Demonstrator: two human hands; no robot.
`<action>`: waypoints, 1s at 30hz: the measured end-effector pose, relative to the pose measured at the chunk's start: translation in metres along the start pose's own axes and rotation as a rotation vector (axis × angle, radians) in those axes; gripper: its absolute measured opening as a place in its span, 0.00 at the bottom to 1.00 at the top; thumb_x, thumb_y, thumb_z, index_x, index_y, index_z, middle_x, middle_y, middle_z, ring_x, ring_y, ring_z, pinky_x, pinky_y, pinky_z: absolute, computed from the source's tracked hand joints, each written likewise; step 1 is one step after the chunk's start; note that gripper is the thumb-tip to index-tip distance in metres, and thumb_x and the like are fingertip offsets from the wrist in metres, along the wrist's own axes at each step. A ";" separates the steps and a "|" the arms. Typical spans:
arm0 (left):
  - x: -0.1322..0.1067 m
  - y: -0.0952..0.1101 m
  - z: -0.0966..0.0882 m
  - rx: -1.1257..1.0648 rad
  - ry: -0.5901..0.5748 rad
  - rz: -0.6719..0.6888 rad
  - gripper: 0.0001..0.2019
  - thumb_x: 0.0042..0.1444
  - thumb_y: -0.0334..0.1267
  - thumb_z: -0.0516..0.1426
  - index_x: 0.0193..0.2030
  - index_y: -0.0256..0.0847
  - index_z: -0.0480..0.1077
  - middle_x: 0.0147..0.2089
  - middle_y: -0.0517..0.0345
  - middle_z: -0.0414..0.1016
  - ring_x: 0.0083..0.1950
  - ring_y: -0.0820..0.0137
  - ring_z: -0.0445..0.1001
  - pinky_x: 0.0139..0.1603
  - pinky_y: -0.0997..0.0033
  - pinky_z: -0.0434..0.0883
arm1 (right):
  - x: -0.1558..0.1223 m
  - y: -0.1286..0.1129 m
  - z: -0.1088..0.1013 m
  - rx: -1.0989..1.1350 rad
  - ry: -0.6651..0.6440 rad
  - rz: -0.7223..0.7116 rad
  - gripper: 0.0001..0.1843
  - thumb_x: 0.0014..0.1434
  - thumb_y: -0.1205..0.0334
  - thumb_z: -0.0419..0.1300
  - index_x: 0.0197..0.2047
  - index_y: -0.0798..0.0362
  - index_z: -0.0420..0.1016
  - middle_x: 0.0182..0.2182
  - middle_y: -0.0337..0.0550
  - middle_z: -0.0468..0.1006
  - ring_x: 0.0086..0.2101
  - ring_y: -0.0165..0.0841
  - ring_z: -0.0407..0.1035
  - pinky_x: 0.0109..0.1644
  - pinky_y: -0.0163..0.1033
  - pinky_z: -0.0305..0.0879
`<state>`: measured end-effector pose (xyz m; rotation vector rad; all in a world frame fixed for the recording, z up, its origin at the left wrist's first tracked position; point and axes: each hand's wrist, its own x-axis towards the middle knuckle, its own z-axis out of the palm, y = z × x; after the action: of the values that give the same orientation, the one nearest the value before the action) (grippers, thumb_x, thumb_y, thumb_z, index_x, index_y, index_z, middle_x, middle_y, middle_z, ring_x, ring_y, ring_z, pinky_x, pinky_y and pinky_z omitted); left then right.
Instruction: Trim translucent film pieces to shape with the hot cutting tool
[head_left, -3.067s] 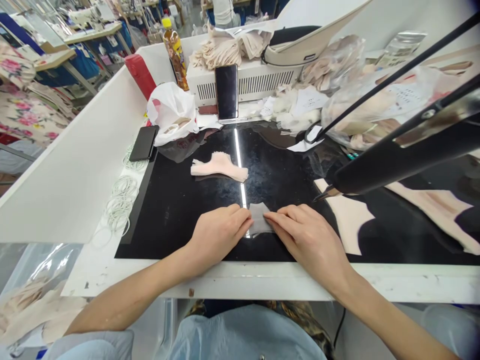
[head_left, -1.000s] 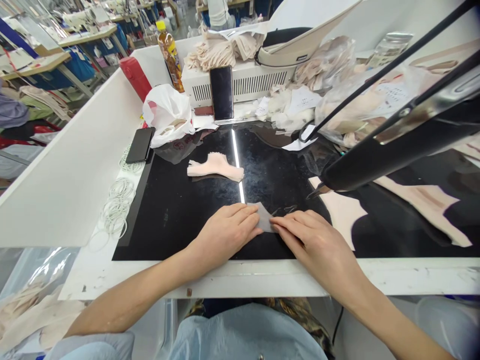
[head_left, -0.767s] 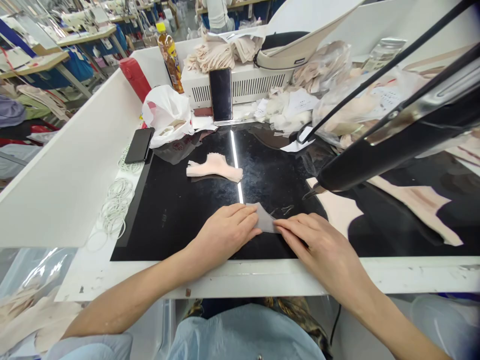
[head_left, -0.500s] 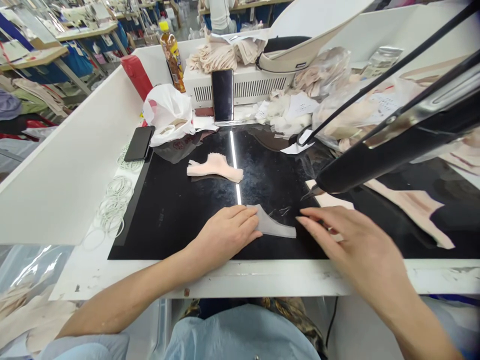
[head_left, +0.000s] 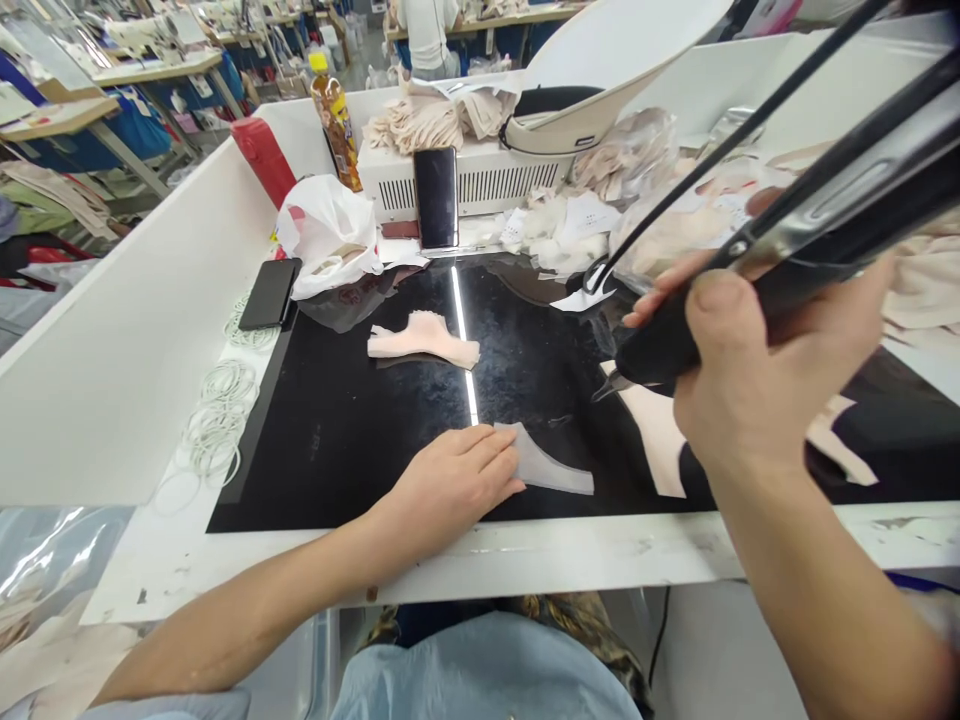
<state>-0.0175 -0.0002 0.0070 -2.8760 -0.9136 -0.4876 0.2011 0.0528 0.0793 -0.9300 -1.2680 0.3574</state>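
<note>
My left hand lies flat on the black work surface, its fingertips over the left end of a small grey fabric piece. My right hand wraps round the thick body of a black tool, thumb on top and fingers on its far side. This tool slants down to the left and ends in a thin metal tip. Beneath the tip lies a pale beige fabric piece, partly covered by the hand. Left of centre rests a pink fabric piece.
White rubber rings and a dark phone sit along the left side. Behind stand a second phone, a white plastic bag, a drink bottle and a cream visor. Another beige piece lies at right.
My right hand has risen from the work surface beside the grey piece and closed round the black tool. My left hand stays on the grey fabric piece.
</note>
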 end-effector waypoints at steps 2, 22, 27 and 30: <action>-0.001 0.000 0.000 0.004 -0.003 0.003 0.16 0.73 0.43 0.50 0.51 0.34 0.72 0.59 0.52 0.77 0.57 0.65 0.75 0.56 0.65 0.73 | -0.003 -0.001 0.010 0.022 -0.001 0.005 0.19 0.60 0.52 0.66 0.49 0.45 0.64 0.33 0.39 0.71 0.28 0.34 0.69 0.35 0.46 0.73; -0.003 0.000 0.004 0.026 0.024 0.020 0.15 0.73 0.43 0.51 0.52 0.33 0.72 0.58 0.51 0.77 0.58 0.63 0.75 0.55 0.63 0.74 | -0.032 0.017 0.048 0.468 -0.084 0.046 0.22 0.55 0.50 0.70 0.50 0.42 0.70 0.27 0.34 0.76 0.23 0.32 0.68 0.24 0.40 0.69; -0.003 0.000 0.004 0.026 0.019 0.017 0.16 0.73 0.43 0.51 0.53 0.33 0.72 0.59 0.51 0.77 0.58 0.63 0.75 0.54 0.63 0.74 | -0.032 0.017 0.051 0.479 -0.035 0.066 0.26 0.51 0.49 0.73 0.49 0.44 0.71 0.29 0.35 0.76 0.22 0.31 0.69 0.24 0.40 0.71; -0.003 0.000 0.002 0.027 0.009 0.013 0.15 0.73 0.43 0.51 0.53 0.34 0.72 0.59 0.51 0.77 0.58 0.63 0.75 0.53 0.63 0.74 | -0.032 0.017 0.053 0.472 -0.015 0.093 0.24 0.52 0.50 0.72 0.49 0.44 0.70 0.28 0.34 0.76 0.21 0.30 0.69 0.23 0.39 0.71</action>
<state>-0.0191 -0.0014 0.0037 -2.8517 -0.8924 -0.4824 0.1469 0.0615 0.0458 -0.5824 -1.0885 0.7037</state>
